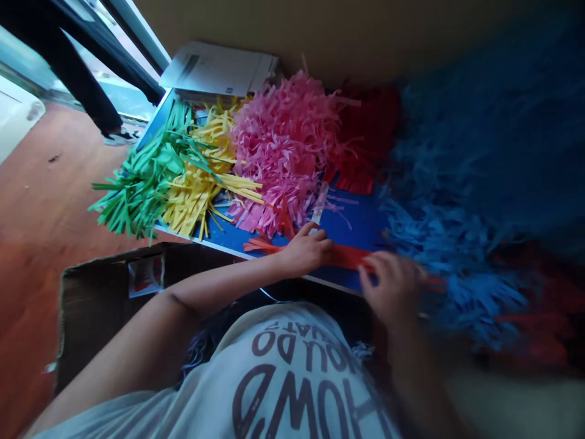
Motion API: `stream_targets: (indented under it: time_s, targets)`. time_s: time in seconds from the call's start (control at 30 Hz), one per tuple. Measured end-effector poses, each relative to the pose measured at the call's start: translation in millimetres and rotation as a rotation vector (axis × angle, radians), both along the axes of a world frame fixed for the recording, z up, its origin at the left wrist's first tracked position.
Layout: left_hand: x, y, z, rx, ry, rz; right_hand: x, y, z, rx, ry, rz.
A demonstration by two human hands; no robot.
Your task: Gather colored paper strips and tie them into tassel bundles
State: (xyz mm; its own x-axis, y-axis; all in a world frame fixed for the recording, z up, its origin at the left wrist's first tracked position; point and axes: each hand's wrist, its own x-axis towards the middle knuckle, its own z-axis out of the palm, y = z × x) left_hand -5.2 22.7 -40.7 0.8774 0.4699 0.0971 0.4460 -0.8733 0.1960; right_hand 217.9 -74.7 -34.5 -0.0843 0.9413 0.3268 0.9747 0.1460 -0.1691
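A red-orange paper strip [350, 256] with fringed ends lies along the front edge of the blue table [351, 222]. My left hand [307, 249] is closed on its left part, with loose fringe sticking out past the wrist. Farther right, my right hand [393, 283], blurred by motion, has its fingers curled at the strip's right part; whether they grip it is unclear. Behind my hands lies a heap of pink fringed paper [286, 146], with dark red fringe [361, 140] beside it.
Yellow fringe [194, 195] and green fringe [146, 177] lie at the table's left end, near a white stack [219, 70]. Blue fringe [457, 213] fills the right side. A cardboard box [100, 311] stands below left. A person's legs [86, 79] show at upper left.
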Motion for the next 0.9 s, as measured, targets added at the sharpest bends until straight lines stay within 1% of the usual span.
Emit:
stream_targets:
  time_s: [0.03,0.07,0.1,0.13,0.23,0.3,0.4,0.47,0.53,0.6,0.7,0.8,0.9]
  targets:
    - [-1.4,1.8,0.9,-0.001,0.016,-0.065,-2.8,-0.9,0.6,-0.039,0.015,0.153]
    - [-2.5,2.6,2.7,0.004,0.031,-0.095,-4.9,-0.5,-0.7,-0.072,0.027,0.269]
    - [-3.4,2.2,5.2,0.011,0.043,-0.106,-6.2,1.1,-3.6,-0.087,0.034,0.337]
    - [-3.7,0.5,8.0,0.016,0.054,-0.104,-6.3,3.7,-7.2,-0.084,0.039,0.360]
    - [-2.2,-9.5,14.8,0.012,0.083,-0.050,-2.4,14.2,-16.0,-0.093,0.069,0.341]
    - [0.4,-16.7,14.4,0.019,0.094,0.008,-0.7,19.9,-16.2,-0.099,0.117,0.307]
    - [4.3,-22.4,6.1,0.079,0.101,0.081,-4.5,23.3,-10.0,-0.093,0.161,0.272]
    - [4.6,-22.6,-0.7,0.125,0.094,0.111,-8.4,23.0,-6.3,-0.098,0.126,0.274]
    - [1.4,-21.4,-5.4,0.134,0.073,0.133,-9.2,22.5,-6.9,-0.113,0.074,0.302]
    - [-5.9,-20.0,-7.2,0.104,0.046,0.158,-4.4,22.4,-12.4,-0.130,0.060,0.338]
    - [-20.8,-17.7,-5.8,0.022,0.006,0.186,9.4,22.5,-25.4,-0.115,0.158,0.343]
    - [-30.9,-13.9,-3.9,-0.070,-0.038,0.248,19.2,23.0,-34.3,-0.102,0.237,0.295]
    - [-30.6,-8.5,-3.3,-0.150,-0.055,0.305,18.0,25.2,-35.2,-0.104,0.225,0.197]
